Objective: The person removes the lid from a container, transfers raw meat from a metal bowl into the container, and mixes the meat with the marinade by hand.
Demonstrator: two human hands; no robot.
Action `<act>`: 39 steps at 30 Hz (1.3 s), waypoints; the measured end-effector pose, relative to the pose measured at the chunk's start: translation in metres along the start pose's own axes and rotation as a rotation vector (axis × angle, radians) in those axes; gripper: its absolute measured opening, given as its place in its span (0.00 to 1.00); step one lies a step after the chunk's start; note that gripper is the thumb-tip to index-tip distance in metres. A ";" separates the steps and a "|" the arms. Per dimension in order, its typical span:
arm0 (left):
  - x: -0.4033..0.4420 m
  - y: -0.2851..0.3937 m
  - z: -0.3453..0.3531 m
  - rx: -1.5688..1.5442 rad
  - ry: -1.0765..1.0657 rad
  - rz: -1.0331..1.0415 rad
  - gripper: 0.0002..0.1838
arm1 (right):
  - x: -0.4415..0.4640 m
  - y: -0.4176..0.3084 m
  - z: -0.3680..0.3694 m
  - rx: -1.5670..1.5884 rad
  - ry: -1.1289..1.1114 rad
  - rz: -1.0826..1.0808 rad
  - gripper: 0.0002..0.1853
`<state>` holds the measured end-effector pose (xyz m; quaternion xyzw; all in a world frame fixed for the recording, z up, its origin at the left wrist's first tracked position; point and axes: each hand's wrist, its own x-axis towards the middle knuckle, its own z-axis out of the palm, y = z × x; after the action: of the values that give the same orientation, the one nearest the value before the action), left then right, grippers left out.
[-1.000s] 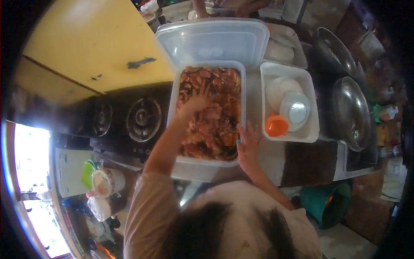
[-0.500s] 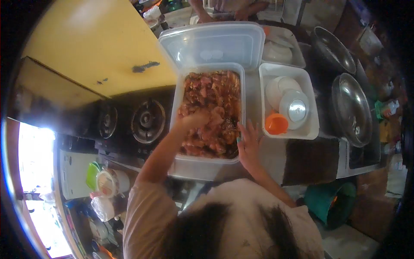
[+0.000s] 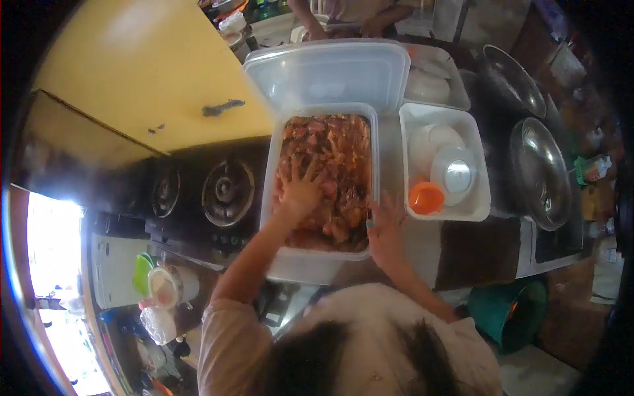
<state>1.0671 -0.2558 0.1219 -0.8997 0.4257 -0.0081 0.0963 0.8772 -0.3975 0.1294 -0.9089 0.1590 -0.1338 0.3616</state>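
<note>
Raw meat pieces in a dark reddish marinade (image 3: 330,142) fill a clear plastic container (image 3: 376,142). My left hand (image 3: 300,195) lies on the meat at the container's left half, its fingers spread and touching the pieces. At the right wall near the front corner, my right hand (image 3: 388,231) rests against the rim with its fingers stretched out. A translucent lid (image 3: 327,76) stands tilted behind the container.
Right of the meat, a white tub (image 3: 479,165) holds white bowls (image 3: 456,173) and an orange cup (image 3: 426,198). Metal pans (image 3: 541,173) lie farther right. A stove burner (image 3: 228,191) is at left. Another person's hands (image 3: 373,26) show at the back.
My left hand has moved from the middle of the meat toward the left and its fingers have spread out. My right hand stays at the container's right rim.
</note>
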 end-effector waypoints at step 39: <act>-0.047 0.016 -0.063 -0.681 -0.289 -0.131 0.34 | 0.001 0.002 0.006 -0.074 0.034 -0.004 0.27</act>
<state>1.0185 -0.2402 0.1844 -0.8974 0.3274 0.2547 -0.1503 0.8794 -0.3957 0.1236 -0.9196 0.1679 -0.1438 0.3248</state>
